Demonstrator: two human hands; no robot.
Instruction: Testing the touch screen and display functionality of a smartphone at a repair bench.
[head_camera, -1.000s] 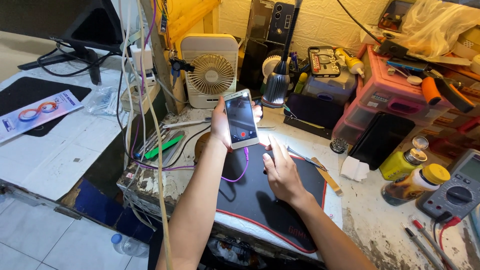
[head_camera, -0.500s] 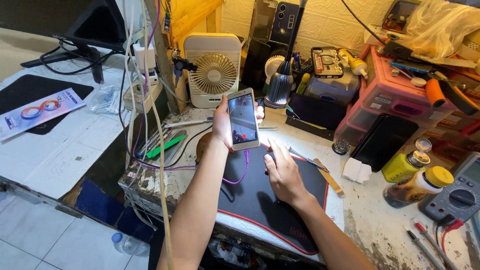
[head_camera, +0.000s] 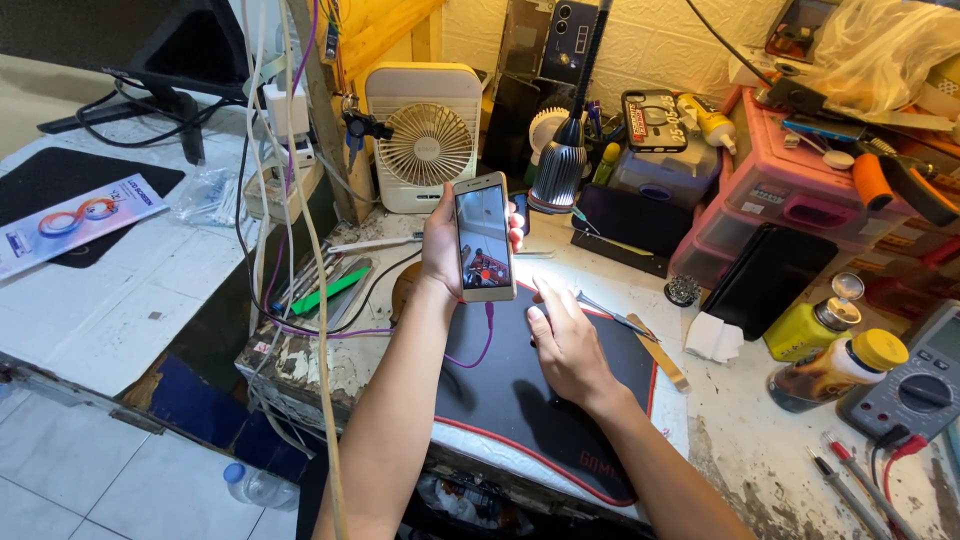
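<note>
the black mat (head_camera: 520, 400) with a red edge lies on the worn bench and serves as the marker here. well to the left of the mat a dark pad with a leaflet (head_camera: 75, 220) sits on a white table, and a bundle of cables (head_camera: 290, 250) hangs down between that table and the mat. just beyond the mat's left corner the left hand (head_camera: 440, 245) is raised and closed around a phone (head_camera: 484, 237), fingers wrapped on its edges, the lit screen facing the camera; a purple cable (head_camera: 488, 330) runs from the phone's lower end down onto the mat. behind the phone, past the mat's far edge, stands a small cream fan (head_camera: 425, 140) and a dark lamp head (head_camera: 557, 175). the right hand (head_camera: 565, 345) rests on the mat, fingers loosely spread and bent, tips pressing its surface, holding nothing that can be seen. at the mat's right edge lie tweezers (head_camera: 610, 312) and a flat wooden stick (head_camera: 660, 355). further right of the mat stand a yellow bottle (head_camera: 815, 325), a brown bottle (head_camera: 830, 372) and a grey meter (head_camera: 915, 385).
</note>
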